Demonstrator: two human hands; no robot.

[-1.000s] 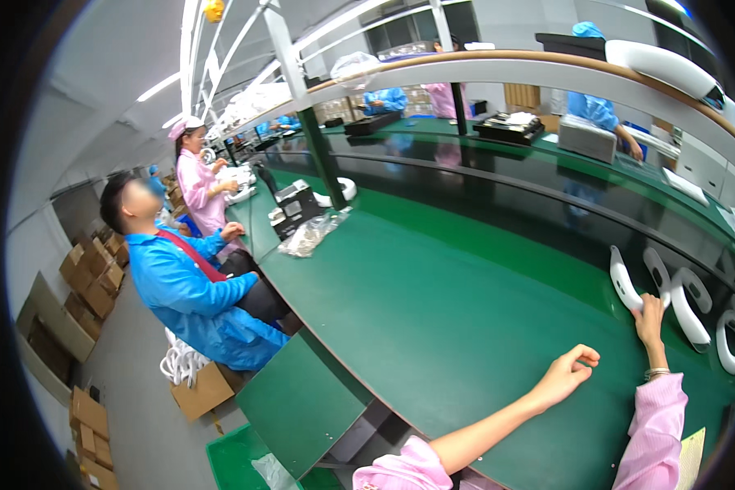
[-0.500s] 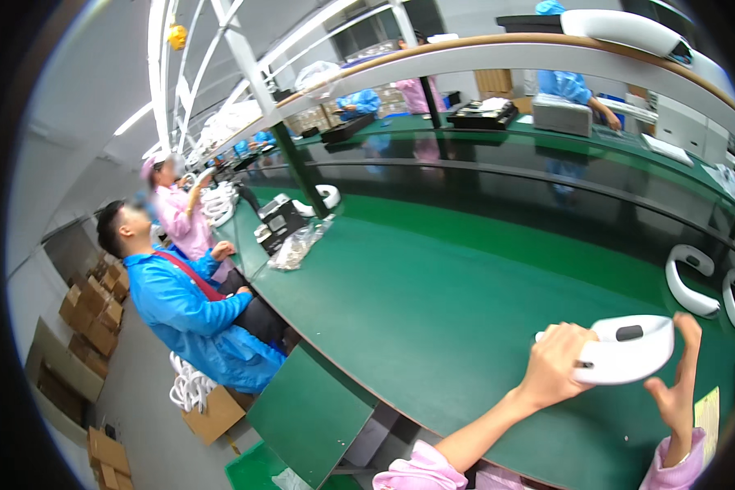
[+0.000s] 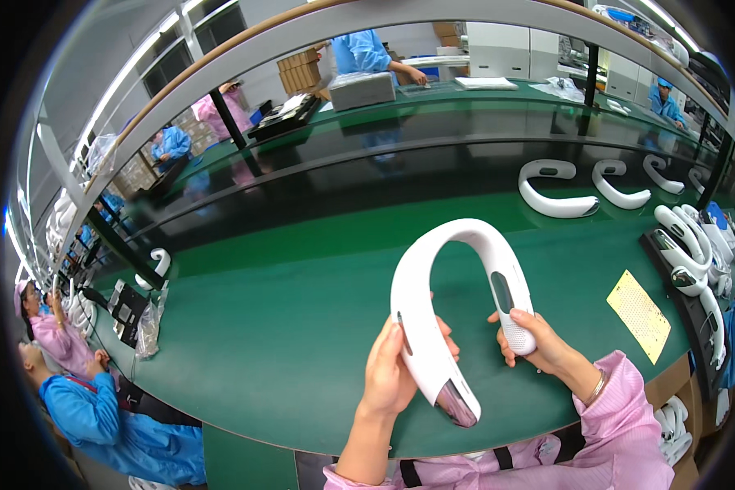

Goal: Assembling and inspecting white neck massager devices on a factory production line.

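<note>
Between my hands a white U-shaped neck fan [image 3: 420, 286] is held up above the green table [image 3: 278, 327], its curve pointing away from me. My left hand [image 3: 389, 371] wraps round one arm of it, above a dark, shiny end piece. On the other arm, my right hand [image 3: 539, 341] grips the perforated tip, thumb on top near a dark oval panel. Both hands are closed on the fan. Some of my left fingers are hidden behind it.
More neck fans [image 3: 547, 196] stand in a row at the far right. A black tray [image 3: 686, 298] of white fans lies right, beside a yellow perforated card [image 3: 639, 314]. Black boxes [image 3: 128, 310] and a plastic bag [image 3: 148, 331] sit left. A co-worker in blue [image 3: 131, 429] sits at the left.
My view has swung right. The neck fan has turned from lying sideways to curve-up, facing me. My right hand, spread open beside it before, now grips one arm; my left still holds it.
</note>
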